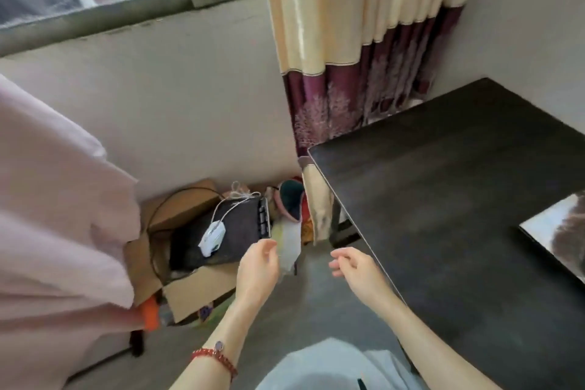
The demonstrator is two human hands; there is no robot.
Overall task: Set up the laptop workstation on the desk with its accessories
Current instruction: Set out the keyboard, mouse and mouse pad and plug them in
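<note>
Far left: pink fabric fills the frame edge, draped over something not visible. An orange item shows under its lower corner.

Left of centre, on the floor by the wall: an open cardboard box. A dark keyboard lies on top of it, tilted, with its key rows visible only along the right-hand edge. Its long axis runs from lower left to upper right in the view, the keyed end toward the desk. A white mouse rests on the keyboard's dark face, its white cord running up to a loose tangle at the keyboard's far end. A black cable loops over the box's left side.

Left hand: bare, red bead bracelet at the wrist. Fingers loosely curled and open, gripping nothing. Fingertips sit just beside the keyboard's near right corner; whether they touch it cannot be told. Mouse lies near, to the left of the fingers, apart from them.

Behind the hand: pale paper or cloth on the floor, and colourful soft items against the wall.

Right hand: also open, fingers slightly bent, empty, held beside the desk's near-left edge, well apart from keyboard and mouse.

Right: dark desk, its top mostly bare. A glossy dark-edged slab reflecting the window lies at the far right, cut off by the frame; likely the laptop, not certain. Curtain hangs behind the desk corner.
</note>
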